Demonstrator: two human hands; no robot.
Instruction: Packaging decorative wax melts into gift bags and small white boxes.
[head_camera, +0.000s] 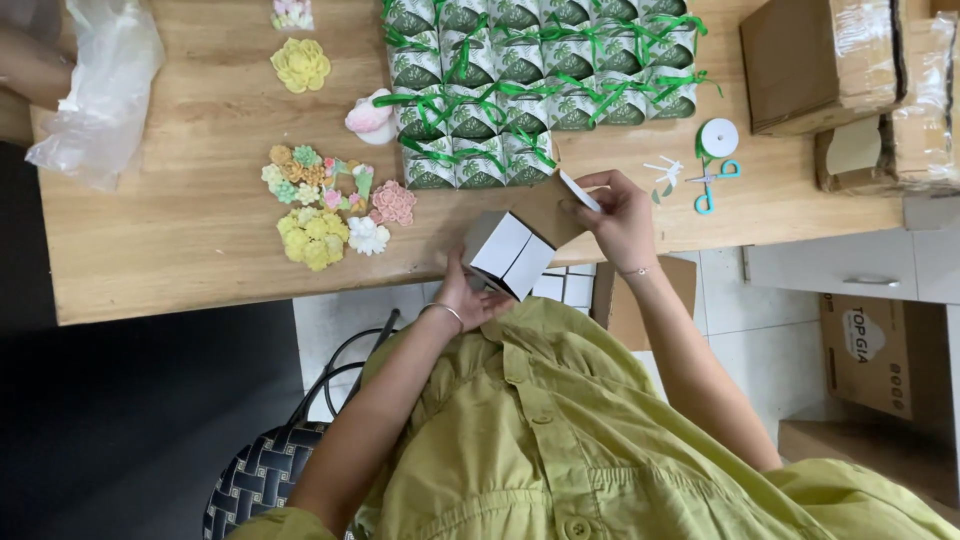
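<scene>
My left hand (470, 297) supports a small white folded paper box (508, 253) from below at the table's front edge. My right hand (620, 215) pinches the box's raised flap (579, 190) between its fingers. Just beyond stand several finished green-patterned gift boxes (530, 80) tied with green ribbon, packed in rows. To the left lie several pastel flower-shaped pieces (325, 205) in yellow, pink, green and white.
A wooden table (200, 250) carries a ribbon spool (718, 138), teal scissors (712, 185), a yellow flower (300, 65), a pink and white piece (370, 118) and a clear plastic bag (100, 85). Cardboard cartons (850, 70) stand at right. A woven chair (262, 470) is below.
</scene>
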